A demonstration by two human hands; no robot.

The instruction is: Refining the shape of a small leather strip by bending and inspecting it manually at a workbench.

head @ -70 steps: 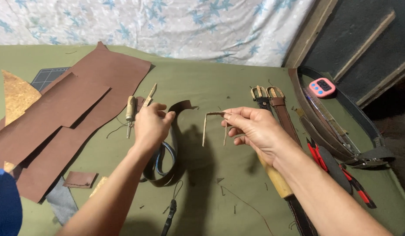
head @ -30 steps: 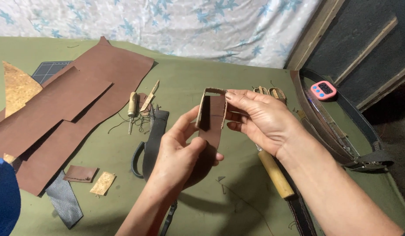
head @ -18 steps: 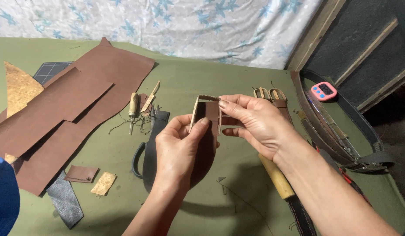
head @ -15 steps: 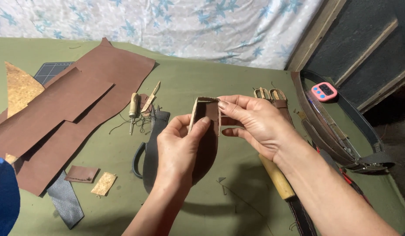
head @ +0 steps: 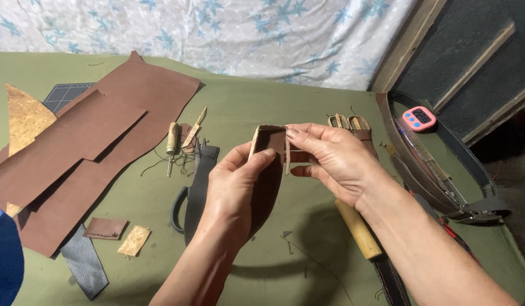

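Hands: left hand (head: 237, 190) and right hand (head: 330, 158) both pinch folded leather piece (head: 269, 170).
Beneath: dark strap (head: 199, 181).
Left edge: leather sheets (head: 98, 136).
Right: timer (head: 419, 118).

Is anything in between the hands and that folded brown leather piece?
Nothing visible is. Both the left hand and the right hand already grip the folded brown leather piece directly, holding it up above the green table.
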